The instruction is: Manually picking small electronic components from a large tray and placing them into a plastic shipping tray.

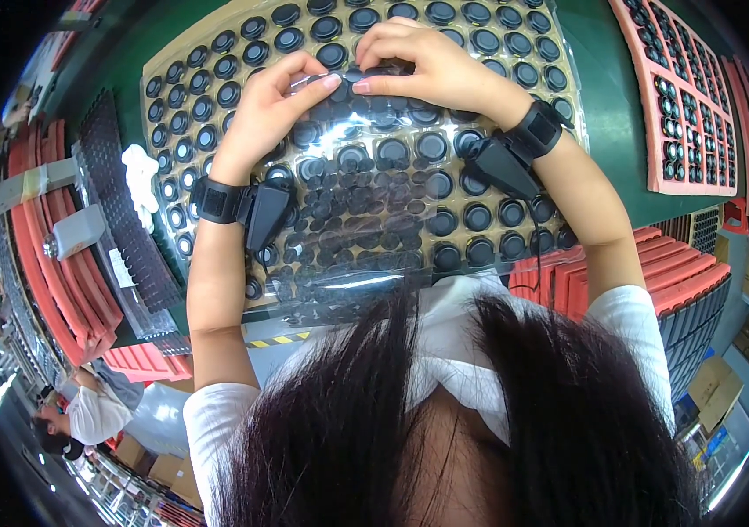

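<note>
Left hand point(279, 107), right hand point(449, 72): fingertips nearly closed, meeting on a dark piece point(351, 77) between them | clear sheet point(358, 206) just bodyward, over round parts point(479, 217) | I'd worry: an uneven tug could crease the sheet, unseating parts.

Your tan rectangular tray point(179, 53) carries a grid of round black pieces point(483, 41), many with grey centres, those toward its left edge showing bluish white. The clear glossy plastic sheet point(365, 206) over it is patterned with rows of dark discs. You wear black wrist straps point(221, 200) and white short sleeves point(222, 404). Your flat tabletop point(607, 132) is deep green. To your right, a pink foam tray point(645, 88) is dotted with black; below it, stacked foam slabs point(664, 272) are coral red. Striped tape point(291, 338) alternates yellow and black.
</note>
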`<state>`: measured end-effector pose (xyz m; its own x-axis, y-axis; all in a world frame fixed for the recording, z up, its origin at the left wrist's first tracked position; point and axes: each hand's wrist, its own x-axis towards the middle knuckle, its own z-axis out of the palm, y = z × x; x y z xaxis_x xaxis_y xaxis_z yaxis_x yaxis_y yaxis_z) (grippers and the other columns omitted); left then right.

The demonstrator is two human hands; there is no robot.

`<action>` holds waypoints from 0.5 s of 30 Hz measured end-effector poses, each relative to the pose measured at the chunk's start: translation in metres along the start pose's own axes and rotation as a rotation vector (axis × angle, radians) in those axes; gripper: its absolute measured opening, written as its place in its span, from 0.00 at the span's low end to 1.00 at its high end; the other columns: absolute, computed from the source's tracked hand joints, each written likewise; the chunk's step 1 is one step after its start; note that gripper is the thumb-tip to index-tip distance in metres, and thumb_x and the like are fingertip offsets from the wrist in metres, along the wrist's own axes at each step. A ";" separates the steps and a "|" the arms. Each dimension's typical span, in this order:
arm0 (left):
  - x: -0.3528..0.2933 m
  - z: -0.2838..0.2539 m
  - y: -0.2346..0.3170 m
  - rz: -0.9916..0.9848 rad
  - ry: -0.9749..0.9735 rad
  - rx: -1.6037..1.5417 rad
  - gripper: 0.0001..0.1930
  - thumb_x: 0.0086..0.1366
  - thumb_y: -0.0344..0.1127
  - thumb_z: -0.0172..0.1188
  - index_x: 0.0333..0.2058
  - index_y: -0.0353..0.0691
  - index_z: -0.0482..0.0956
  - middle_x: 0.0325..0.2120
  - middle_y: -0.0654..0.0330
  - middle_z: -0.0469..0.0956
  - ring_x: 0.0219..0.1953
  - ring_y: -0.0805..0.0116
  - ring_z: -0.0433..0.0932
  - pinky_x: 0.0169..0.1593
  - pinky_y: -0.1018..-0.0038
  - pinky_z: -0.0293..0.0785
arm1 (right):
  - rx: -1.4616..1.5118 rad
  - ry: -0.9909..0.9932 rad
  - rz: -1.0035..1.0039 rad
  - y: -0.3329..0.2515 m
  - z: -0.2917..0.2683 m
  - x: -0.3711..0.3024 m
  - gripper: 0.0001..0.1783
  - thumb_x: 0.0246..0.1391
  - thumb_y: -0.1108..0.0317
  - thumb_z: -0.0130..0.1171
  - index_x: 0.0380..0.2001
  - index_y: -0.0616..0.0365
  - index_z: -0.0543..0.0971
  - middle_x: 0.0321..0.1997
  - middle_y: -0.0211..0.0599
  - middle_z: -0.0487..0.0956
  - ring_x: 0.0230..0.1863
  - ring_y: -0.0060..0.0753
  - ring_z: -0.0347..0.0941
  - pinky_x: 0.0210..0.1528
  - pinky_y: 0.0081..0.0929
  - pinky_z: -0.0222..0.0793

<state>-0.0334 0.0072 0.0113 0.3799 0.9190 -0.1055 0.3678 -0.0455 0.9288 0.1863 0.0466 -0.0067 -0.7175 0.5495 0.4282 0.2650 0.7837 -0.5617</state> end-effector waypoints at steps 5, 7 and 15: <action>-0.001 0.001 0.001 -0.008 0.008 0.004 0.09 0.58 0.38 0.57 0.31 0.39 0.73 0.20 0.72 0.70 0.22 0.86 0.64 0.25 0.87 0.60 | 0.012 -0.002 -0.006 0.000 0.000 0.000 0.13 0.46 0.59 0.60 0.28 0.59 0.75 0.37 0.31 0.73 0.42 0.32 0.66 0.45 0.25 0.61; -0.001 0.001 0.001 -0.007 0.007 0.004 0.09 0.58 0.38 0.58 0.31 0.39 0.73 0.21 0.72 0.70 0.22 0.86 0.64 0.25 0.87 0.60 | 0.016 -0.003 -0.004 0.000 0.000 0.000 0.13 0.46 0.59 0.60 0.28 0.59 0.75 0.37 0.31 0.73 0.42 0.32 0.66 0.45 0.25 0.61; -0.001 0.001 0.003 -0.006 0.012 0.005 0.09 0.58 0.38 0.58 0.32 0.39 0.73 0.22 0.72 0.70 0.24 0.85 0.65 0.26 0.87 0.61 | 0.036 -0.009 0.012 0.001 -0.001 0.000 0.14 0.46 0.59 0.60 0.28 0.59 0.75 0.37 0.31 0.73 0.43 0.32 0.66 0.45 0.25 0.61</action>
<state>-0.0320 0.0055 0.0143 0.3673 0.9239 -0.1069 0.3748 -0.0418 0.9262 0.1868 0.0472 -0.0066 -0.7202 0.5560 0.4150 0.2504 0.7661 -0.5920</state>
